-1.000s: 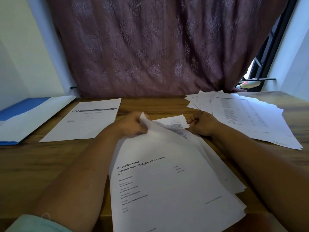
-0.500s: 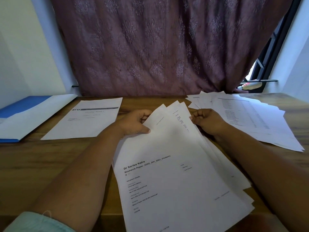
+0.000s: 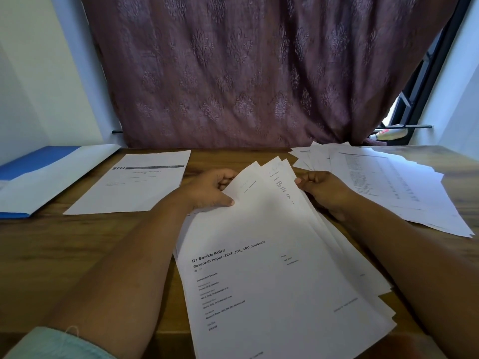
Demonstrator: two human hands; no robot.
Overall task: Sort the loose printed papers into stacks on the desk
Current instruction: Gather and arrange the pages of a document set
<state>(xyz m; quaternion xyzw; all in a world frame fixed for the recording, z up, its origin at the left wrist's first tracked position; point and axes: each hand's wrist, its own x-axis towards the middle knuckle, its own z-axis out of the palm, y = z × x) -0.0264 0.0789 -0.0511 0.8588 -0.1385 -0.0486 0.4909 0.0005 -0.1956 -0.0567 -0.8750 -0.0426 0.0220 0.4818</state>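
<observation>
On the brown wooden worktop (image 3: 77, 255) most sorting looked undone to me: the wide loose spread of white printed sheets (image 3: 388, 185) lay far right, unstacked. The fanned white bundle (image 3: 272, 255) headed "Research Paper" lay before me, my left hand (image 3: 210, 190) pinching its top corner, my right hand (image 3: 324, 190) curled on its right edge. Only one single white "SRU" sheet (image 3: 134, 182) sat placed far left

Mauve damask curtain (image 3: 246, 73), white papers (image 3: 272, 255)
</observation>
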